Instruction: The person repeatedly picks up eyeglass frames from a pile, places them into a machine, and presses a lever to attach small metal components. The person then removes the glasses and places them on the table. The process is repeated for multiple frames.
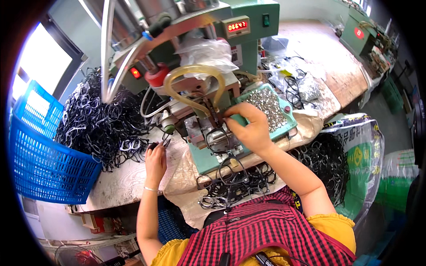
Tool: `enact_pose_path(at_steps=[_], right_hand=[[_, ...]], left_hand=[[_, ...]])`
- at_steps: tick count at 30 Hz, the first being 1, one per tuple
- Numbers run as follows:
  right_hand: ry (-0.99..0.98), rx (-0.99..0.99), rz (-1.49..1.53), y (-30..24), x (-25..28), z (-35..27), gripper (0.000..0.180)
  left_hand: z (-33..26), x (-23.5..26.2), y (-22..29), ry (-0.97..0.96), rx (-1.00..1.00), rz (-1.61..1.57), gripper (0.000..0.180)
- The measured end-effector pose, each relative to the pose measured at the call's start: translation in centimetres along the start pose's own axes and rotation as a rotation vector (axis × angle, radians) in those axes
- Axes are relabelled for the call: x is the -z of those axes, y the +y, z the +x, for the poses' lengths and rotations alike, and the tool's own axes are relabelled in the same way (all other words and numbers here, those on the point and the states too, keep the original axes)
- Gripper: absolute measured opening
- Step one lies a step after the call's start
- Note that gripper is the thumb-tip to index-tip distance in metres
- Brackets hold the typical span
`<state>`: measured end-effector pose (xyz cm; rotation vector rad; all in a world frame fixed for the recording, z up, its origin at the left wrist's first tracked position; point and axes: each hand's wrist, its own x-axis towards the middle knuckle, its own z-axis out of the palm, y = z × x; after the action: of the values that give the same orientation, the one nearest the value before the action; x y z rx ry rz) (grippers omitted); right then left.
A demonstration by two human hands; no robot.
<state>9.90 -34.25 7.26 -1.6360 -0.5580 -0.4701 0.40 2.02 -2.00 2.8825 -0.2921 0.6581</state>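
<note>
My left hand point(155, 165) is at the right edge of a big heap of black eyeglass frames point(100, 113), its fingers closed around a dark frame piece that is mostly hidden. My right hand point(252, 127) reaches over the front of a green press machine point(202, 162). Thumb and index finger are pinched near the metal tooling; whatever they hold is too small or hidden to name. Just below those fingers, a black eyeglass frame point(216, 141) sits on the machine's fixture. More black frames point(237, 186) lie in a loose pile between the machine and my apron.
Right of the tooling stands a turquoise tray point(290, 119) of small shiny metal pieces. A blue basket point(53, 162) is tipped at the left. A yellowish hose point(195, 68) loops over the fixture. A sack point(364, 155) by my right arm holds black frames.
</note>
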Motion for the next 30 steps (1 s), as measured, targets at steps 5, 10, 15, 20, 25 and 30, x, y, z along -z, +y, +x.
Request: enact_pose_path(at_steps=[5, 10, 15, 20, 25, 30], right_hand=[[0.036, -0.029, 0.041, 0.2, -1.0, -0.4, 0.022], [-0.058, -0.049, 0.123, -1.4, -1.1, 0.7, 0.053], [-0.093, -0.116, 0.170, -1.7, -1.0, 0.7, 0.056], [-0.076, -0.262, 0.336, -1.3, -1.4, 0.2, 0.058], [-0.071, -0.474, 0.459, -4.0, -0.9, -0.2, 0.059], [-0.161, -0.443, 0.375, -5.9, 0.2, -0.8, 0.058]], left_hand=[[1.0, -1.4, 1.9, 0.677, 0.323, -0.613, 0.019], [5.3, 0.2, 0.4, 0.673, 0.683, -0.786, 0.019], [7.5, 4.6, 0.6, 0.570, 0.790, -1.865, 0.049], [7.4, 10.7, 13.5, 0.705, 0.326, -1.404, 0.028], [11.8, 12.2, 18.7, 0.625, -0.035, -0.878, 0.028], [9.2, 10.8, 20.4, 0.331, 0.006, -1.389, 0.030]])
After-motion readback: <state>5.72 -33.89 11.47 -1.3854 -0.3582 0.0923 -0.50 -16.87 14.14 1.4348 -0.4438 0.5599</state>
